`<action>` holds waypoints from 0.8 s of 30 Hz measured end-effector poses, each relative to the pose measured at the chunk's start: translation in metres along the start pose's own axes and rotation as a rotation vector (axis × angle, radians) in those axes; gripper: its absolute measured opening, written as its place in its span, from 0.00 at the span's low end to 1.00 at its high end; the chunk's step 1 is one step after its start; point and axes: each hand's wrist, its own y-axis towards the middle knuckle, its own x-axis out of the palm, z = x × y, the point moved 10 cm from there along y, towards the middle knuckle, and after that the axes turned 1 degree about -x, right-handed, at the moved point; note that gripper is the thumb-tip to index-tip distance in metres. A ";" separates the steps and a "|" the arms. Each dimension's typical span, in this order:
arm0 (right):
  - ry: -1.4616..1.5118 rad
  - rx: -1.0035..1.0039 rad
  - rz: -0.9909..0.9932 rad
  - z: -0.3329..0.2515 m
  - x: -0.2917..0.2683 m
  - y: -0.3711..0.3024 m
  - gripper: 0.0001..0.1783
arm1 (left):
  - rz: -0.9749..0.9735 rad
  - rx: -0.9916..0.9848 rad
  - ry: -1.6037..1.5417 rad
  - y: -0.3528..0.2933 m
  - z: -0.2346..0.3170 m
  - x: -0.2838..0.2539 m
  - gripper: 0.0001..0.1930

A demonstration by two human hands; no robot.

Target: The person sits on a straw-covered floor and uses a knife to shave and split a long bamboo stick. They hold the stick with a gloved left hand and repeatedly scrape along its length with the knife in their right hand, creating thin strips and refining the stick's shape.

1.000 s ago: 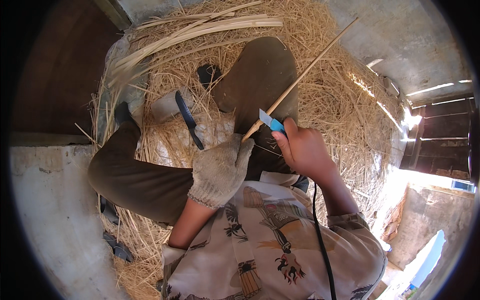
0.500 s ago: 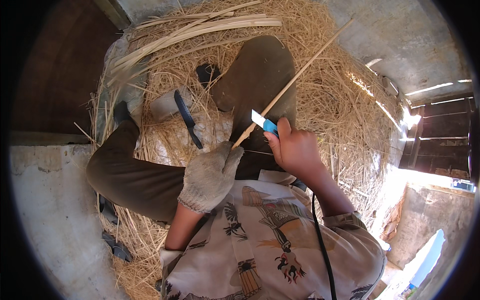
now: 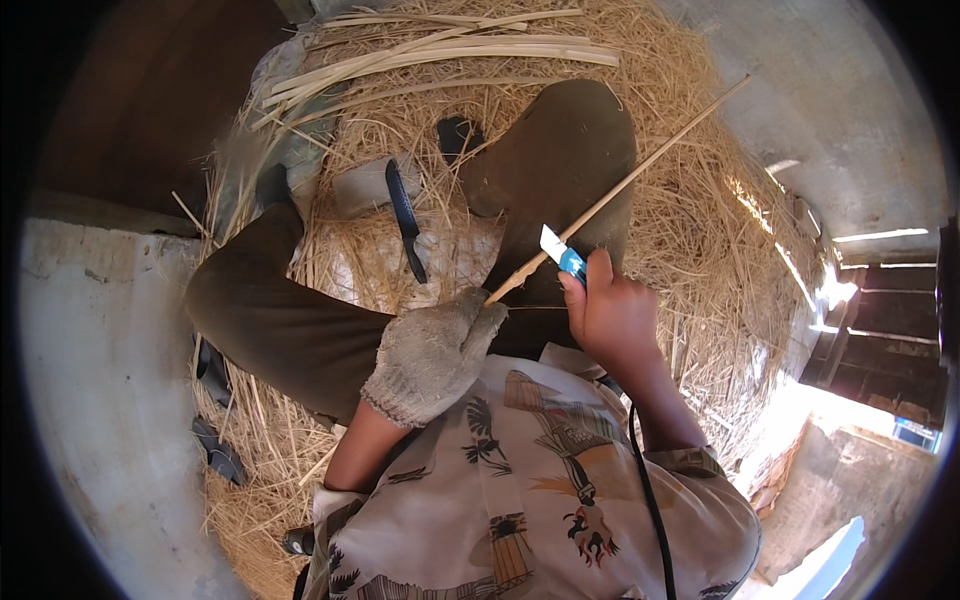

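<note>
Gloved left hand [image 3: 437, 355] clamps the stick [image 3: 618, 191] at mid-frame; bare right hand [image 3: 618, 315] grips the blue cutter [image 3: 573, 265], its blade now farther up the shaft, leaving the roughened stretch exposed; straw [image 3: 685, 255] surrounds both.

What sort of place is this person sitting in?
It looks like a rough shed or makeshift workspace: straw-like shavings lie all around, long pale strips rest on top, and light shows between dark slats.
</note>
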 end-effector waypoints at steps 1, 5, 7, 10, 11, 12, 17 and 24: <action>0.012 -0.007 0.004 -0.002 0.000 0.003 0.21 | -0.022 0.003 0.031 -0.004 -0.002 0.001 0.12; 0.035 -0.009 -0.006 -0.009 -0.001 0.008 0.21 | -0.029 0.057 0.086 -0.014 0.000 -0.003 0.11; 0.042 0.044 -0.010 -0.004 0.000 0.009 0.21 | -0.034 0.081 0.101 -0.020 0.001 -0.005 0.12; 0.055 0.147 -0.015 0.008 0.002 0.010 0.21 | -0.078 0.127 0.138 -0.031 0.005 -0.011 0.12; 0.073 0.136 -0.034 0.007 -0.001 0.011 0.21 | -0.065 0.152 0.148 -0.039 0.002 -0.013 0.11; 0.091 0.126 -0.055 0.005 -0.001 0.010 0.21 | -0.054 0.174 0.157 -0.047 -0.001 -0.016 0.11; 0.167 0.228 0.003 0.017 -0.005 0.012 0.21 | -0.077 0.054 0.152 -0.082 -0.028 -0.036 0.11; 0.234 0.365 -0.017 0.026 -0.004 0.014 0.22 | -0.031 -0.492 -0.163 -0.168 -0.099 -0.120 0.11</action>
